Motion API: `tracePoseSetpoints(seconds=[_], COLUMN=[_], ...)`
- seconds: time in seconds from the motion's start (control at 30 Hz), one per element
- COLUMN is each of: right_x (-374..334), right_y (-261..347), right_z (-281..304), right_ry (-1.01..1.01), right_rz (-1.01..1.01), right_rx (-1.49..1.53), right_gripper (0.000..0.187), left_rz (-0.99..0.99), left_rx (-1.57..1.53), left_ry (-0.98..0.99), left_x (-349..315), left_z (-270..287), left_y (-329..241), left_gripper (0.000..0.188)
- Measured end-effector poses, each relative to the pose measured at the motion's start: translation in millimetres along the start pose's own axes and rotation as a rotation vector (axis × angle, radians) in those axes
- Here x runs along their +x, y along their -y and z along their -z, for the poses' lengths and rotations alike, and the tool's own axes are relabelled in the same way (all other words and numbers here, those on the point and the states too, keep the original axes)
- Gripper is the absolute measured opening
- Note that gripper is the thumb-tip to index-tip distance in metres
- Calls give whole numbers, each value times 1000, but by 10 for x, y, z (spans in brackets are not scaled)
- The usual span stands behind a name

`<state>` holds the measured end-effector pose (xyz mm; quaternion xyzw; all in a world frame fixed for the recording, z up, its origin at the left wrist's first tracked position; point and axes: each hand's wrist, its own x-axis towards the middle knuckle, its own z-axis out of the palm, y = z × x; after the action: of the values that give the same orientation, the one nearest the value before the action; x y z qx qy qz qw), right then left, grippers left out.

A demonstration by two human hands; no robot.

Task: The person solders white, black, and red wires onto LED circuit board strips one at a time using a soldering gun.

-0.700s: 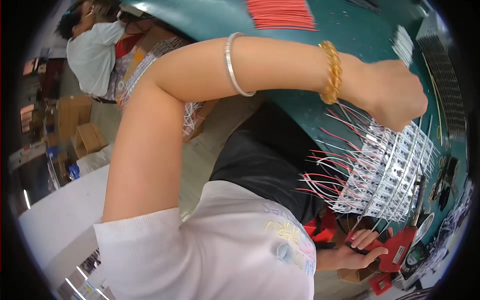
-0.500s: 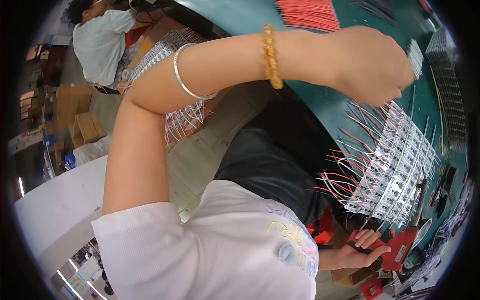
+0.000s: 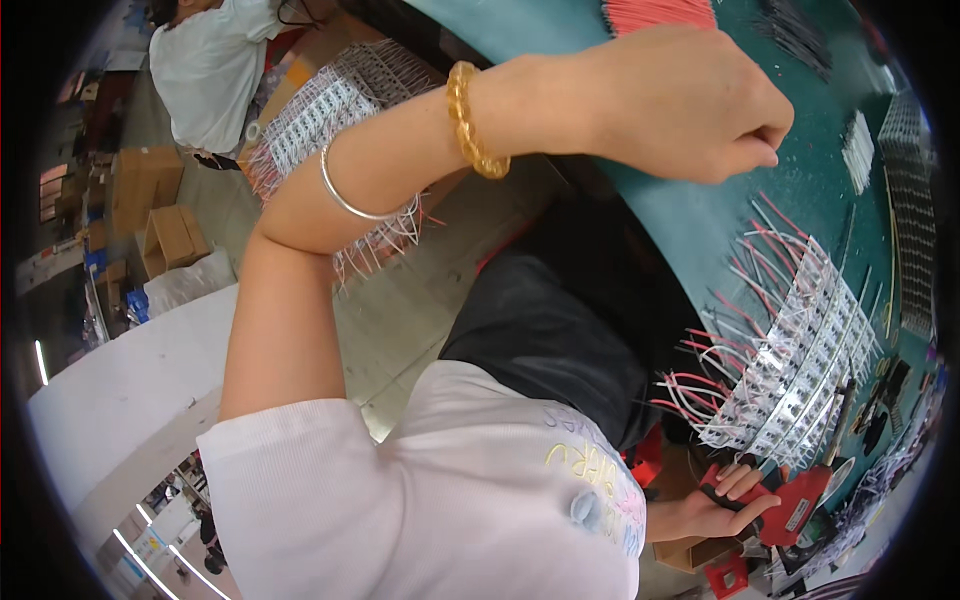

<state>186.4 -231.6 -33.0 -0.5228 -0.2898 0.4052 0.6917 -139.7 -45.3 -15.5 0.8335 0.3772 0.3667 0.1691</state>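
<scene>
Upper right, the left hand (image 3: 690, 105) curls above the desk (image 3: 640, 195), palm hidden: I cannot tell whether its fingers hold anything. Lower right, the right hand (image 3: 715, 512) wraps its fingers around a red glue gun (image 3: 800, 512), near the wired board panel (image 3: 795, 365); the top edge cuts off red wires (image 3: 655, 14).

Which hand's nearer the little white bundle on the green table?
Left. The left hand is raised left of the white bundle; the right hand, gripping the red tool, is farther away.
</scene>
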Motion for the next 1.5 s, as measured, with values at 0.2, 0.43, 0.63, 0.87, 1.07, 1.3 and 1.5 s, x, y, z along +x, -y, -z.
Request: tracePoseSetpoints(seconds=[0.2,0.43,0.63,0.87,1.07,1.3,1.5], right_x=[50,67,41,-1,8,-19,-29], right_y=[-24,-27,-55,-78,-81,-78,-70], right_z=[-228,-251,-224,-213,-86,-106,-130], right_ry=[-186,-207,-190,-197,-130,-145,-119], right_rz=[86,55,61,52,72,90,82], right_rx=[-97,-85,-84,-88,-86,-104,-103], right_gripper=[43,41,40,41,40,39,39], left_rz=[63,66,411,1032,950,892,921], left_rx=[-30,-214,105,294,401,665,680], left_ry=[62,-22,105,501,455,468,466], left_x=[-23,-132,-457,-1606,-2247,-2366,-2400], left_z=[-48,-45,473,723,418,217,139], left_y=[66,167,-172,222,608,557,588], left_gripper=[16,11,7,10,10,9,4])
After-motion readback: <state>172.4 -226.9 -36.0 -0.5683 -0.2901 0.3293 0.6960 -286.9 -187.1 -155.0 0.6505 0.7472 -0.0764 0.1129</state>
